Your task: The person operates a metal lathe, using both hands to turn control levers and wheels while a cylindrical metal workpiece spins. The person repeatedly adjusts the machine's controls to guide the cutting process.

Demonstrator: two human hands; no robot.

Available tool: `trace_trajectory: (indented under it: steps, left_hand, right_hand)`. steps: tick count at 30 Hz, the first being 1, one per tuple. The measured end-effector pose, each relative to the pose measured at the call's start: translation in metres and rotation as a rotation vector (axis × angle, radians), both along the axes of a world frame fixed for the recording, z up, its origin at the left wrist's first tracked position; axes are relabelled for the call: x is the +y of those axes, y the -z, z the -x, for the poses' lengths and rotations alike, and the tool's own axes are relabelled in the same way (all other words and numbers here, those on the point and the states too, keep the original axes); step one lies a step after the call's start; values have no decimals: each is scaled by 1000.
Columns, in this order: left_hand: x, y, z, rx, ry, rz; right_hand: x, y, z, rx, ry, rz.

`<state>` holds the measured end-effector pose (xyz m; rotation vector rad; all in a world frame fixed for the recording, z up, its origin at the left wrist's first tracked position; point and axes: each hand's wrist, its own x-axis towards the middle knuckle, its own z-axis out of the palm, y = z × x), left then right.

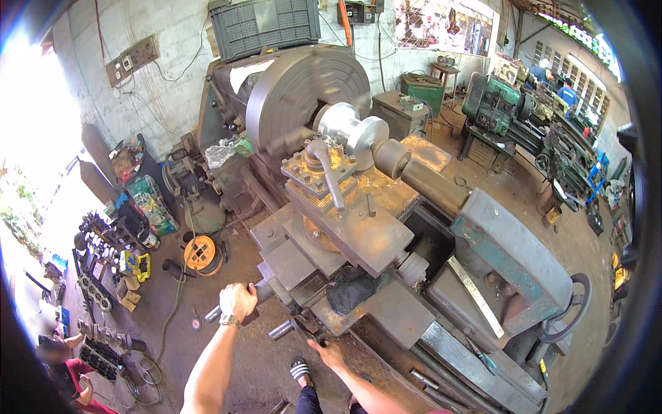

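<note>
A large metal lathe fills the middle. Its grooved round chuck (303,96) is blurred and holds a shiny turned metal workpiece (350,128), which meets the tailstock centre (391,159) on the right. Before the workpiece stands the tool post (321,169) with its bent clamping lever (329,176). My left hand (238,302), a watch on its wrist, is wrapped round a cylindrical handle at the carriage's front. Lower down, my right hand (331,354) has its fingers curled at the arm of a crank handle (281,330); its fingertips are partly hidden.
A dark cloth (353,290) and a flat metal bar (476,297) lie on the lathe. An orange cable reel (201,254) and engine parts (96,290) stand on the floor at left. Another person (65,372) sits lower left. A green lathe (493,103) stands far right.
</note>
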<state>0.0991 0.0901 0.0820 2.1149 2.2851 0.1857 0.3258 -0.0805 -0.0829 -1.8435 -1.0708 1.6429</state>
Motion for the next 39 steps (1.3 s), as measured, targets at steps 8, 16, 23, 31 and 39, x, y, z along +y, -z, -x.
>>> trace_trajectory:
  steps: [8, 16, 23, 31, 39]
  left_hand:
    - [0, -4, -1, -4, -27, 77]
    - [0, -2, -1, 24, -18, 87]
    - [-1, -2, -2, 6, -15, 62]
    - [0, -4, -2, 19, -13, 45]
    - [0, 0, 2, 22, -15, 55]
  right_hand:
    - [-4, 26, -18, 450, -217, -159]
    - [-22, 84, -13, 395, -100, -314]
    - [-20, 57, -8, 206, 6, -197]
    - [-24, 57, -4, 177, 58, -432]
    - [-30, -2, -3, 0, 100, -293]
